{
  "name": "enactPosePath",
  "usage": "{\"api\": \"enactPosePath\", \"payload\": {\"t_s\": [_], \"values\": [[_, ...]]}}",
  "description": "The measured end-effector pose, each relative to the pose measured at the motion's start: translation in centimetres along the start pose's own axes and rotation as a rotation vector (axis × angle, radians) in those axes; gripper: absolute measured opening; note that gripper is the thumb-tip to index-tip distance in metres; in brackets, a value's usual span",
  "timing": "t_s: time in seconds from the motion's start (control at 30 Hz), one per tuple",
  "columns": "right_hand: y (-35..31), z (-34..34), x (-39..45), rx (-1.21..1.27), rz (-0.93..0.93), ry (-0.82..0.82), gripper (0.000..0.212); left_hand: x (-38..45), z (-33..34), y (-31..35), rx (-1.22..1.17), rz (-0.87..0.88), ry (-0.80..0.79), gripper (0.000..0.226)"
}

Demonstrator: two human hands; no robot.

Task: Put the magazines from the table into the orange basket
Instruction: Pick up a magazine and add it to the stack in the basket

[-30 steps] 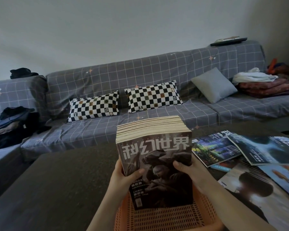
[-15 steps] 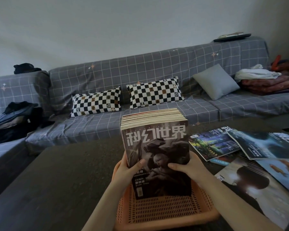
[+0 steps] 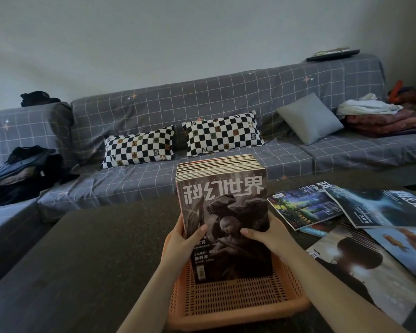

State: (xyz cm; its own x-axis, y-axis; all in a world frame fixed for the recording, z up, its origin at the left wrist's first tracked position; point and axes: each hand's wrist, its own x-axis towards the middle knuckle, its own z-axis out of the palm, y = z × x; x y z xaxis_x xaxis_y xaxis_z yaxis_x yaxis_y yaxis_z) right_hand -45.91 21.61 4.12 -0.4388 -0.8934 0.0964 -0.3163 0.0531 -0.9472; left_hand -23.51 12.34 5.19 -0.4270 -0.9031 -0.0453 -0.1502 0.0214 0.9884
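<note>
While the stack stands in the basket, both hands steady it from the sides.

Counter (image 3: 82,260): dark and low, in front of a grey checked sofa (image 3: 202,109); it carries the basket near the front edge and loose magazines to the right.

Left hand (image 3: 180,239): fingers wrapped round the stack's left edge, thumb pressed on the front cover; likely there to stop the stack tipping.

Basket (image 3: 238,306): orange, perforated plastic, low-walled; it sits on the counter just below the camera, so the stack can go straight down into it.

Stack (image 3: 223,212): a thick bundle of magazines held upright on its lower edge inside the basket, against the far wall, leaning slightly away. Front cover is dark grey with large white Chinese title characters and a shadowy figure; the pale page edges on top show many issues pressed together. Standing upright probably saves room.

Right hand (image 3: 267,236): fingers gripping the stack's right edge, thumb across the cover, mirroring the left.

Loose magazines (image 3: 370,222): several lie flat and overlapping on the counter, well right of the basket, with blue and dark glossy covers; these are not yet packed.
</note>
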Motion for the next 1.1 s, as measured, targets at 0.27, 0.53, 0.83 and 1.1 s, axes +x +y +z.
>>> {"api": "enactPosePath", "payload": {"t_s": [0.27, 0.53, 0.83, 1.1], "values": [[-1.2, -0.4, -3.0, -0.116, 0.019, 0.070, 0.070, -4.2, 1.1, 0.5, 0.209, -0.084, 0.291, 0.077], [-2.3, -1.1, -8.3, -0.131, 0.046, 0.095, 0.073, -8.6, 4.6, 1.1, 0.360, -0.025, 0.148, 0.013], [-1.9, -5.0, -12.5, -0.196, -0.017, 0.234, 0.034, -9.3, 11.4, 2.7, 0.435, 0.171, 0.020, 0.009], [2.1, -11.6, -14.9, -0.317, 0.103, 0.380, 0.028, -9.2, 20.7, 4.0, 0.404, 0.279, -0.110, 0.013]]}}
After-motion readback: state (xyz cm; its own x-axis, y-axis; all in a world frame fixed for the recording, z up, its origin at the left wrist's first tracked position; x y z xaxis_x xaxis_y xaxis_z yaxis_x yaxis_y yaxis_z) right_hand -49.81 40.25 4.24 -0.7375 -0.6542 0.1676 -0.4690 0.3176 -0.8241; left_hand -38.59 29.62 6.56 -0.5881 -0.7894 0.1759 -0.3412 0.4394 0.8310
